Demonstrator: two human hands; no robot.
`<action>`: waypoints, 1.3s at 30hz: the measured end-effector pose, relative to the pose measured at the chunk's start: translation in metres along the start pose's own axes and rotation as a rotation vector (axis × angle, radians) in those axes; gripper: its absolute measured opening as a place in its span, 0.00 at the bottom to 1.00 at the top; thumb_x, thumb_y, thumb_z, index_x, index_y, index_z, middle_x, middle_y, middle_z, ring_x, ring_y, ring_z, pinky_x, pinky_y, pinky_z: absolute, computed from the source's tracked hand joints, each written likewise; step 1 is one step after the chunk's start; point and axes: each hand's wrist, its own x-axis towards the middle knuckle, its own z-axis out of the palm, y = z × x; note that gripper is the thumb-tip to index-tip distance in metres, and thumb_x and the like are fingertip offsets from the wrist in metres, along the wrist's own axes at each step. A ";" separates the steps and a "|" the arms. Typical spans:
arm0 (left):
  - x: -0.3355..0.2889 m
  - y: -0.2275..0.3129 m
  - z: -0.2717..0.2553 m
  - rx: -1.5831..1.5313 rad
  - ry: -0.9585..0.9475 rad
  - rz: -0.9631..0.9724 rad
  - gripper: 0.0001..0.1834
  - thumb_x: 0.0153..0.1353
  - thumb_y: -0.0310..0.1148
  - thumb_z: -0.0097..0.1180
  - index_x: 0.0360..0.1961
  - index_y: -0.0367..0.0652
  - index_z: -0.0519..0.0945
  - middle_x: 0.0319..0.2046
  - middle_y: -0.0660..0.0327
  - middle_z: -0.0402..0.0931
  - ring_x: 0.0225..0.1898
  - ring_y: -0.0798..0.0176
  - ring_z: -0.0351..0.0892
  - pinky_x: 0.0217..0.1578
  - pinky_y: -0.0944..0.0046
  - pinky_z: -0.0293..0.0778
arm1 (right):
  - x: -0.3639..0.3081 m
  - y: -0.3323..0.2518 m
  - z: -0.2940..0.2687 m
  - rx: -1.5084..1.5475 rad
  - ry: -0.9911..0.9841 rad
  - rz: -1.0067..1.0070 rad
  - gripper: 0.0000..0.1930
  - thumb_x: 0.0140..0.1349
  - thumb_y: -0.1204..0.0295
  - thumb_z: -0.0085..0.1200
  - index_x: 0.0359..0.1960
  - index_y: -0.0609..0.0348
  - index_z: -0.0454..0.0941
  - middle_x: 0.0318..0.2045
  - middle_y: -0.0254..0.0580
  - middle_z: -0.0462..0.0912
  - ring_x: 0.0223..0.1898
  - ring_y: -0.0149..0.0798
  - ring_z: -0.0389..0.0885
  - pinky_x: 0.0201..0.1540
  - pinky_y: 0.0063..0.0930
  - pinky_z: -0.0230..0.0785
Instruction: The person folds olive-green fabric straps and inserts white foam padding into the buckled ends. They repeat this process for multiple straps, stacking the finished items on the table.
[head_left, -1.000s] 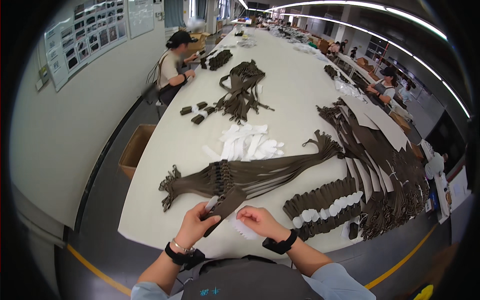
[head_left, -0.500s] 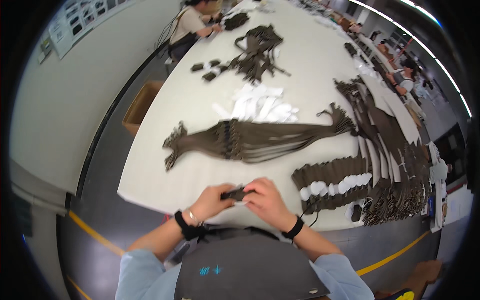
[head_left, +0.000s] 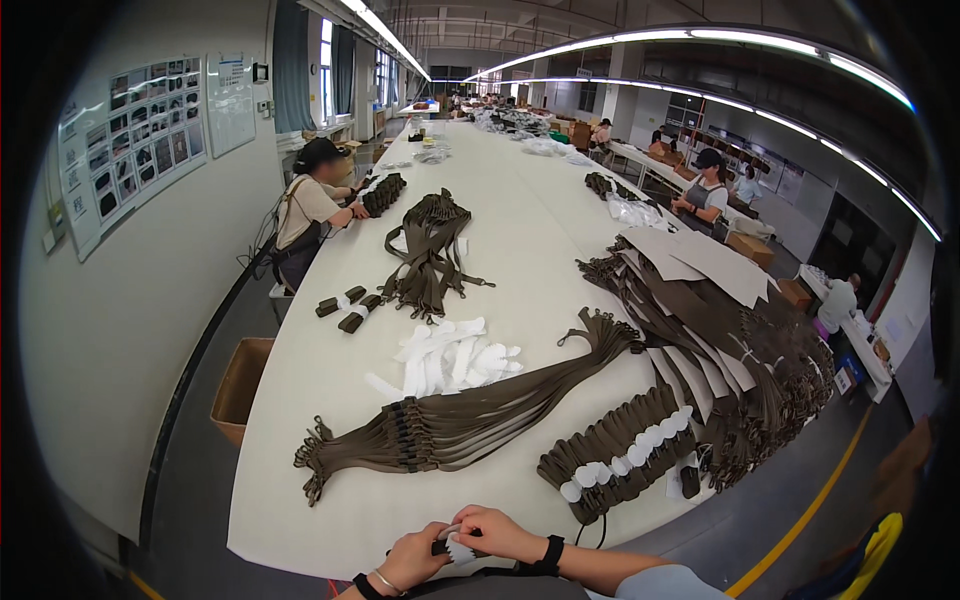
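At the near edge of the table, my left hand (head_left: 412, 558) grips a folded dark brown strap (head_left: 440, 546). A white paper band (head_left: 460, 552) with a scalloped edge lies against this strap. My right hand (head_left: 500, 534) pinches at the same bundle from the other side, its fingertips close to my left thumb. Beyond my hands, a long fan of brown straps (head_left: 470, 430) with metal hooks and dark buckles stretches across the table. Loose white paper bands (head_left: 450, 352) lie in a pile behind it.
To the right sits a row of banded strap bundles (head_left: 610, 440), beside a big heap of straps (head_left: 760, 350). A tangle of straps (head_left: 430, 250) lies farther off, with small banded bundles (head_left: 350, 305) nearby. A cardboard box (head_left: 240, 385) stands left of the table (head_left: 300, 540). Co-workers sit along both sides.
My view has tilted up, bringing more of the room in and my hands lower in the picture. The white band on the strap shows more plainly; both hands keep hold of the bundle.
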 end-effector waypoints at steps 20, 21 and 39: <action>-0.002 -0.004 0.006 -0.032 -0.066 -0.008 0.30 0.53 0.37 0.69 0.56 0.44 0.73 0.37 0.51 0.83 0.40 0.48 0.84 0.43 0.57 0.78 | -0.011 -0.007 0.011 -0.434 0.080 -0.070 0.14 0.67 0.64 0.52 0.31 0.63 0.71 0.30 0.52 0.78 0.34 0.56 0.78 0.37 0.47 0.72; -0.001 -0.007 0.006 -0.054 -0.077 -0.007 0.30 0.53 0.37 0.69 0.56 0.43 0.73 0.38 0.51 0.83 0.40 0.48 0.84 0.44 0.58 0.78 | -0.012 -0.007 0.011 -0.454 0.083 -0.077 0.14 0.67 0.63 0.52 0.31 0.63 0.71 0.30 0.52 0.78 0.34 0.56 0.79 0.37 0.47 0.72; -0.009 0.001 0.010 0.182 -0.138 0.122 0.38 0.55 0.37 0.67 0.62 0.37 0.62 0.41 0.47 0.83 0.42 0.41 0.83 0.43 0.51 0.79 | -0.008 0.025 0.004 0.056 -0.041 0.189 0.09 0.63 0.69 0.59 0.32 0.63 0.80 0.29 0.42 0.81 0.30 0.38 0.78 0.34 0.31 0.71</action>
